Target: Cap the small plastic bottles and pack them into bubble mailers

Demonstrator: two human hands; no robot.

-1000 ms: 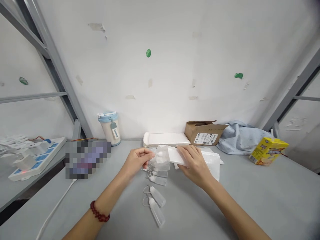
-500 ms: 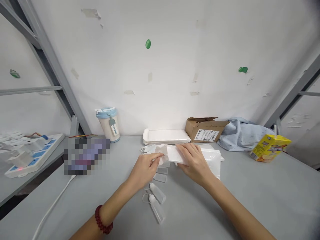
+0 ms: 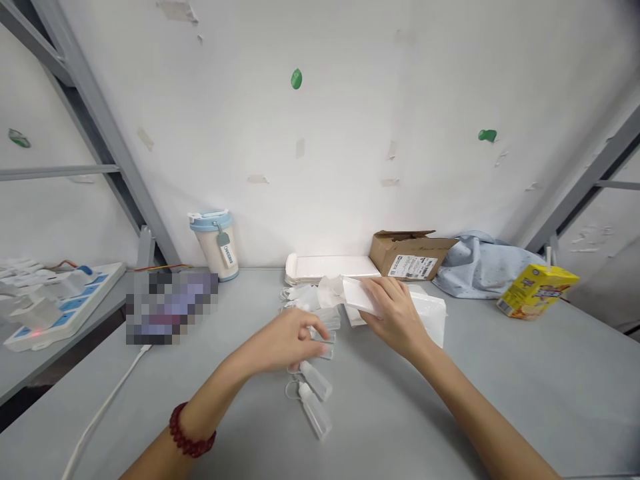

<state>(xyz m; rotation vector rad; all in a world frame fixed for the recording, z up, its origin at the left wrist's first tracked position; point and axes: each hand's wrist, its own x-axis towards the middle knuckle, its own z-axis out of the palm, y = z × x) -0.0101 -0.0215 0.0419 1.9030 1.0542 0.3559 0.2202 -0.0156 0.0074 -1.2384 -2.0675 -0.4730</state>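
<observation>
1. Your left hand (image 3: 295,340) is half open, thumb and forefinger parted, over the row of bottles (image 3: 315,411); contact cannot be told.
2. The bottles lie on the grey table (image 3: 400,427), probably light, smooth and squeezable. Grip each around its body.
3. The white packet (image 3: 356,295) looks thin and pliable; support its edges.
4. Your right hand (image 3: 393,307) is closed over the packet.

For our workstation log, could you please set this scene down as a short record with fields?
Left hand: thumb and fingers apart, by the small bottles; contact unclear
Right hand: gripping a white packet
Left wrist: dark red bracelet
Back of table: lidded cup, upright; brown box, label facing forward; crumpled light-blue cloth
Table right: yellow box
Far left: power strip
</observation>
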